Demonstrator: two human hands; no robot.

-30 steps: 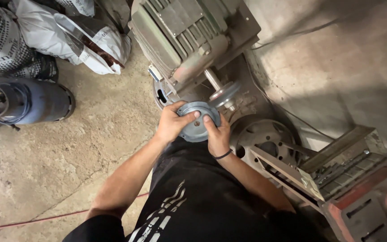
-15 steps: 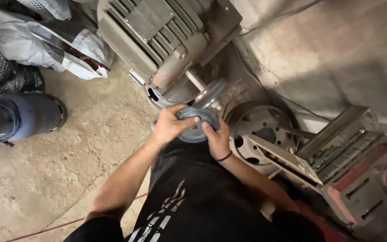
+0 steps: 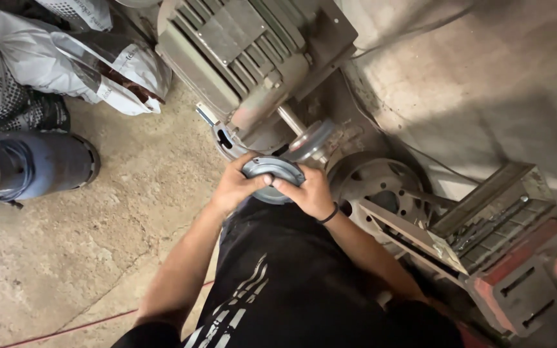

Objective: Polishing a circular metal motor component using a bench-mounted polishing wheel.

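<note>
Grey-green metal motor (image 3: 253, 61) set on a concrete floor (image 3: 66, 245), a round disc held in front of it.

A ribbed electric motor is seen at the top, its shaft (image 3: 291, 120) carrying a small pulley (image 3: 311, 140); a spoked wheel (image 3: 375, 187) lies just beside. The grey metal disc (image 3: 272, 175) is gripped at both edges, the left hand (image 3: 234, 187) and the right hand (image 3: 311, 193) being closed around it, close to the pulley.

Disc (image 3: 272, 169) in my hands: dull blue-grey. Motor (image 3: 240, 55): drab grey-green, ribbed. My shirt (image 3: 291, 270): black, white stripes and lettering. Wristband (image 3: 329, 214): black. Cylinder (image 3: 30, 169): dark blue. Sacks (image 3: 53, 61): white, black print; one with dotted grey pattern. Floor (image 3: 66, 258): mottled beige-grey concrete. Cord (image 3: 72, 328): red. Vise (image 3: 523, 283): rusty red. Wheel (image 3: 375, 183): grey-brown metal.
</note>
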